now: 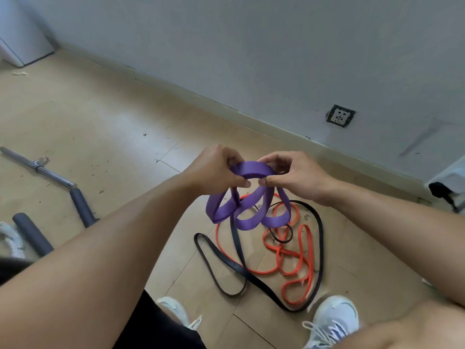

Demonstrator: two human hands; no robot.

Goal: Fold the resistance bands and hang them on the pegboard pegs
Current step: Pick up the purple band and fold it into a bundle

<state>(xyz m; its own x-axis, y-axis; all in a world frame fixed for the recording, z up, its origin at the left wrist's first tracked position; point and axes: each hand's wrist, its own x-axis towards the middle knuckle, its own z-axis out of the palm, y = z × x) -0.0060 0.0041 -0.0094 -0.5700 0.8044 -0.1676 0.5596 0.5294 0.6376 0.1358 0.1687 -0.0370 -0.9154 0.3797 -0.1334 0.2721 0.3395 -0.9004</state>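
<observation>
- Grip: left hand (214, 172) and right hand (297, 176) both pinch the top of the purple band (247, 212), thumbs nearly meeting under its upper arc.
- Position: the band hangs below the grip in several loose loops, held clear above the floor (100, 117).
- Below it: black band (241, 269) and orange band (297, 260) lie tangled together on the floor, ungripped.
- Risk: loops are uneven; easing either pinch would likely let coils spring apart.
- Risk: a low loop may snag the floor bands if lowered.
- Pegboard not in view.
</observation>
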